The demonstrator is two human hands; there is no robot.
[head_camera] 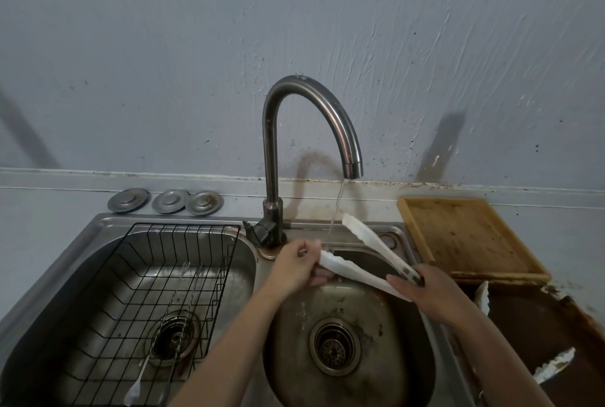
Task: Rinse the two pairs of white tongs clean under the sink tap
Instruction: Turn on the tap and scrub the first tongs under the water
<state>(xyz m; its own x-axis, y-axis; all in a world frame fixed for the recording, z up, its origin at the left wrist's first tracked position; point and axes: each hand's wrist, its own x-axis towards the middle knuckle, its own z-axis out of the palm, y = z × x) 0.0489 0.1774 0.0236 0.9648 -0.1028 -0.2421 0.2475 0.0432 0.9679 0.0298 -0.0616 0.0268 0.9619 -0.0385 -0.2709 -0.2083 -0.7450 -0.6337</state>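
Right hand (422, 288) is gripping the hinge end of the white tongs (357, 270) over the right basin (409, 383) — long axis running toward 10 o'clock — while the left hand (296, 267) is pinching the lower blade tip just beside the tap stream (337, 210), the second pair (553, 365) lying on the table at 4 o'clock.

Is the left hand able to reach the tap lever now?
Probably yes: the left hand is close below the tap lever with nothing between, but it is gripping one tip of the white tongs.
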